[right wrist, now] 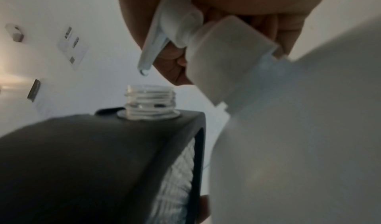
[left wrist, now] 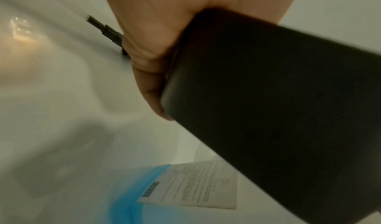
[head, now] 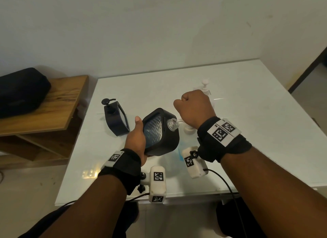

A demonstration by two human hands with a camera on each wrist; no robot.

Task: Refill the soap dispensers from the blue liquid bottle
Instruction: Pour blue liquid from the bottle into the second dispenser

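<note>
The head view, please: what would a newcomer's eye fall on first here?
The tilted black soap dispenser with its open clear threaded neck, gripped by the left hand above the white glossy table. Just right of it, the right hand closes over the white pump head of the blue liquid bottle, its nozzle above the neck.

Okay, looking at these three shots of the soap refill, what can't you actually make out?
- Blue bottle: head view, mostly hidden under the right hand; its liquid level is unseen.
- Label: left wrist view, print blurred.
- Held dispenser: fill level unclear in every view.
- White pump bottle: head view, body hidden behind the right hand.
- Left hand: fingertips hidden behind the dispenser.
</note>
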